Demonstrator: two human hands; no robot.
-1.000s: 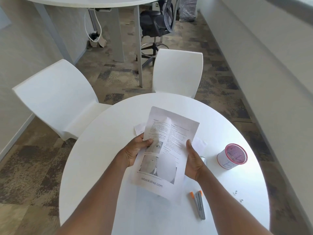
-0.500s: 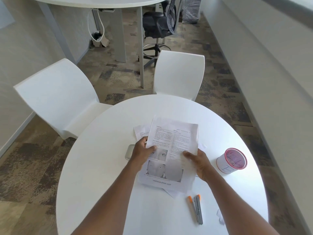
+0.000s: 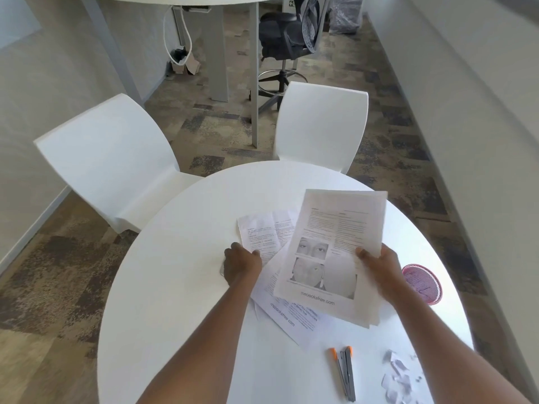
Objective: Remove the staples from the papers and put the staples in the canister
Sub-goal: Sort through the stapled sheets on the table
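Note:
My right hand (image 3: 379,268) grips the right edge of a printed sheet (image 3: 335,243) with two columns of text and grey photos, holding it lifted over the table. More printed papers (image 3: 268,234) lie beneath it on the round white table (image 3: 180,287). My left hand (image 3: 242,265) is curled at their left edge with its thumb on the paper. The white canister (image 3: 424,284) with a pink lid stands right of my right hand, partly hidden by it. A grey staple remover (image 3: 345,373) with orange tips lies near the front edge.
Small torn paper scraps (image 3: 396,374) lie at the front right of the table. A grey object (image 3: 221,269) peeks out under my left hand. Two white chairs (image 3: 116,161) (image 3: 320,126) stand beyond the table, and a black office chair (image 3: 291,33) farther back.
The sheet both hands held has moved right and is now in my right hand alone. My left hand let go and dropped onto the papers on the table.

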